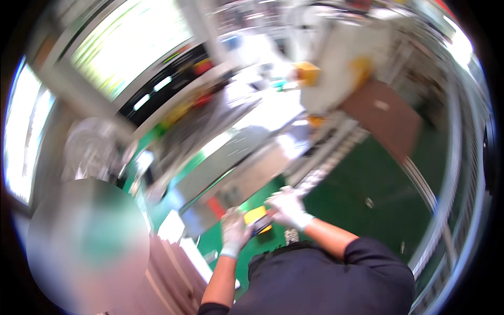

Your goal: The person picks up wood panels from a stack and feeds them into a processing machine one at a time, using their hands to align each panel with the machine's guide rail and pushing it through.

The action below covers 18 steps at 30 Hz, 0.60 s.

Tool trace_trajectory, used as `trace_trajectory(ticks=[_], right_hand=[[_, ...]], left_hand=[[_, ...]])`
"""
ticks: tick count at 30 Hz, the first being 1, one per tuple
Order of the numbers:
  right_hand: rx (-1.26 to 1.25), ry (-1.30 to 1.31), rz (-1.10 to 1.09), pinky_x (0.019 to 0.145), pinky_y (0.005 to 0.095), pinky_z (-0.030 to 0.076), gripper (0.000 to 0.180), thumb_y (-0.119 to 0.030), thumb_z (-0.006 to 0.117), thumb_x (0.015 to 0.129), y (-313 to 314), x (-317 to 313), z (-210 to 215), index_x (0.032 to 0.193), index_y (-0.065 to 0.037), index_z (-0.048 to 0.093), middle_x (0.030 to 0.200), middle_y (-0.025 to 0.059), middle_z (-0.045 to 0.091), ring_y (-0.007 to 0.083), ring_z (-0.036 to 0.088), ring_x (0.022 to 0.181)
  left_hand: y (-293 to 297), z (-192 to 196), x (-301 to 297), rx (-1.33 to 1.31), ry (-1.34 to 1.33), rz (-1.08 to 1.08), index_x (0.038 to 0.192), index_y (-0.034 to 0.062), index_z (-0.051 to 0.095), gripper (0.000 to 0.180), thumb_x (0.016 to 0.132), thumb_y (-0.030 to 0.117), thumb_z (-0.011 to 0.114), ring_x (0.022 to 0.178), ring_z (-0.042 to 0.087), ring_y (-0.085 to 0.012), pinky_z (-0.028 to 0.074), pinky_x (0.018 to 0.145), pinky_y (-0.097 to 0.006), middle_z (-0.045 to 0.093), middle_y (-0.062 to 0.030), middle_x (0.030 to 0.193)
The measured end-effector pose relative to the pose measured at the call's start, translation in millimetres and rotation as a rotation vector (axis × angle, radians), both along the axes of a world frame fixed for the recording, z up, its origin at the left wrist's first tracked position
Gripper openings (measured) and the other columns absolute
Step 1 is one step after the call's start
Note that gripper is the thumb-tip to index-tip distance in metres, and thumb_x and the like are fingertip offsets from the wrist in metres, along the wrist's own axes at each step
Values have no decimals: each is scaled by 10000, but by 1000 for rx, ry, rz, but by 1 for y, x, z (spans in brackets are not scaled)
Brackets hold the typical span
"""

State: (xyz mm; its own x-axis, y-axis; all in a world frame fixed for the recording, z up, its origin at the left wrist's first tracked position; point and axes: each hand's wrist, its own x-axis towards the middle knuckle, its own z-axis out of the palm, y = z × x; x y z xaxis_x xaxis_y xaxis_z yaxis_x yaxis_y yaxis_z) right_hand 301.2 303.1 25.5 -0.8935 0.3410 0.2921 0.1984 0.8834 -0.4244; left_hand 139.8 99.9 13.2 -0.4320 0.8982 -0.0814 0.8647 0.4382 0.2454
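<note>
Both my hands wear pale gloves and are held low in front of my body, a short gap apart. Between them is a small yellow block-like thing (255, 214) with a dark band-like part (261, 225) across its near side; blur hides its kind. My left hand (235, 231) has its thumb side against the dark part and seems closed on it. My right hand (287, 208) is just to the right, its thumb side close to the same thing. Motion smears the right fingers, and I cannot tell whether they grip it.
Ahead lies a long machine bed with a shiny metal sheet (215, 164). A brown panel (386, 118) stands at the right above green floor (341, 194). Curved metal rails (438, 236) run along the far right. Brown cardboard (176, 273) is at the lower left, beside a blurred round patch.
</note>
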Motion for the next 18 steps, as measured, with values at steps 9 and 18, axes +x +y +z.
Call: trace_trajectory(ticks=[9, 18], right_hand=[[158, -71, -136, 990, 461, 442, 311, -319, 627, 920, -33, -2, -23, 725, -78, 654, 725, 109, 643, 318, 624, 787], [174, -254, -260, 1030, 438, 428, 392, -347, 514, 1010, -25, -9, -32, 839, -58, 715, 830, 126, 717, 326, 650, 850]], left_hand=[[-335, -40, 36, 474, -192, 1088, 1226, -1, 649, 364, 970, 249, 585, 1145, 628, -383, 469, 1038, -455, 672, -238, 1190], [-566, -66, 81, 463, 287, 1983, 1337, -92, 526, 514, 974, 269, 580, 1271, 519, -444, 409, 1105, -461, 528, -317, 1373]])
